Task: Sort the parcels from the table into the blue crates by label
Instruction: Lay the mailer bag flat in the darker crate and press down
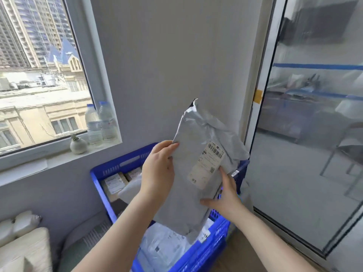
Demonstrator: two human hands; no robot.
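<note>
Grey poly mailer, soft crinkly plastic, long flat pouch shape, held up in the air w/ both hands, tilted so its torn top end points to about 12 o'clock. Pale rectangular shipping label w/ barcode stuck on the front, facing the person. Left hand grips the mailer's edge at 9 o'clock, fingers curled round it. Right hand holds the edge at about 4 o'clock, thumb on the front, fingers behind.

Mailer hangs directly over two blue crates, rigid plastic w/ slotted walls. Far crate at 10 o'clock from the mailer holds brown card boxes w/ white labels and a pale pouch. Near crate at 6 o'clock holds clear/whitish plastic bags w/ labels; mailer's bottom corner overlaps these in view, can't tell if touching.

Further out: white windowsill at 9 o'clock w/ two clear water bottles, blue caps, and a small round ceramic vase. Plain grey wall behind. Glass door at 3 o'clock, reflective, blue tape strips across.
</note>
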